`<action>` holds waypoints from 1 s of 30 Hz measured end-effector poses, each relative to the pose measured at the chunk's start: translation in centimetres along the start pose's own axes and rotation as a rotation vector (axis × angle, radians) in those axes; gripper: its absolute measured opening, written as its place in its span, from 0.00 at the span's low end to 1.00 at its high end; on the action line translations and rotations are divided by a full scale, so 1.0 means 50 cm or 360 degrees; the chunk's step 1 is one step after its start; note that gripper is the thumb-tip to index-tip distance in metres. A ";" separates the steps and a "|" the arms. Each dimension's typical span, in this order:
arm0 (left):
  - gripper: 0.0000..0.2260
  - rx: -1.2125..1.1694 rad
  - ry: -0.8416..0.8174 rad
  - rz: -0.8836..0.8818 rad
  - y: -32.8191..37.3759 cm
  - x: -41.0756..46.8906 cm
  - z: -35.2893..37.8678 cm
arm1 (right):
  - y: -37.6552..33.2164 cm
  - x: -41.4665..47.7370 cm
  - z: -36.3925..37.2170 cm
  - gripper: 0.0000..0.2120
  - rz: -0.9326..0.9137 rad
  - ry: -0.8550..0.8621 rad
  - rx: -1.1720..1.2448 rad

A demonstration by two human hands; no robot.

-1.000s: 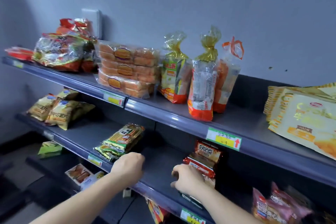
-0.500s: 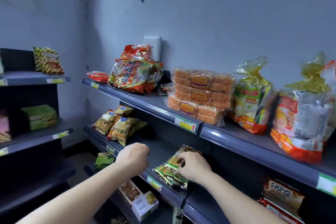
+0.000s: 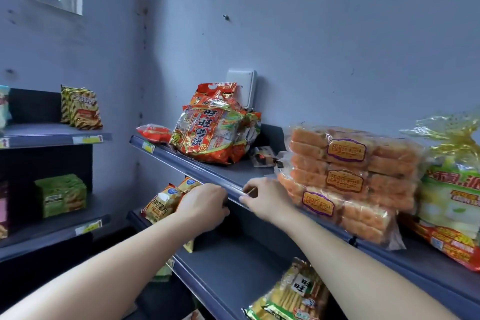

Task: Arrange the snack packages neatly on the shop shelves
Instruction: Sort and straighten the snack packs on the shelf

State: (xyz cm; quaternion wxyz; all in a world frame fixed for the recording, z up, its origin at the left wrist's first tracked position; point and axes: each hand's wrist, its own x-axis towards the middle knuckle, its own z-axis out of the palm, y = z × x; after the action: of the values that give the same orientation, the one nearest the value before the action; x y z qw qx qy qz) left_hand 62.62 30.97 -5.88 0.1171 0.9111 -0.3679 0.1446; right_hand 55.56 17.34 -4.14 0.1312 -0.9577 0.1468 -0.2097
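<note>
Likely straightening potato chip bags [image 3: 162, 202], middle shelf [image 3: 228, 267] left end; left hand [image 3: 204, 204] fingers hidden, right hand [image 3: 267, 199] loosely curled, empty. Next: square bags.

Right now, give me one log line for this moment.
left hand: at yellow chip bags, grip hidden | right hand: at upper shelf edge, grip unclear

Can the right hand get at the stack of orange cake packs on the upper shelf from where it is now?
Probably yes. The right hand is at the front edge of the upper shelf, just left of the cake packs, and nothing stands between them.
</note>
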 end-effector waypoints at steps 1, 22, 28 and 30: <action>0.11 -0.0002 0.0045 0.0008 -0.008 0.025 -0.003 | -0.003 0.028 -0.002 0.12 0.0002 0.0037 0.0016; 0.13 -0.0116 0.0075 0.0641 -0.149 0.409 0.081 | 0.100 0.431 0.106 0.32 0.1138 0.0078 -0.0055; 0.12 -0.0176 0.0069 0.0845 -0.166 0.459 0.101 | 0.135 0.488 0.144 0.42 0.1268 -0.0008 0.0010; 0.12 -0.0211 0.0079 0.0896 -0.173 0.467 0.107 | 0.138 0.501 0.158 0.42 0.1287 -0.0056 -0.0141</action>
State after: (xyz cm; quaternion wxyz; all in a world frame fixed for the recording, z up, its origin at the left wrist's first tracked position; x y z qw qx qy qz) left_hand 85.69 20.47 -3.60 0.1406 0.7596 -0.6120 0.1693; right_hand 79.24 4.04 -4.14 0.1642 -0.8310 0.5182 -0.1183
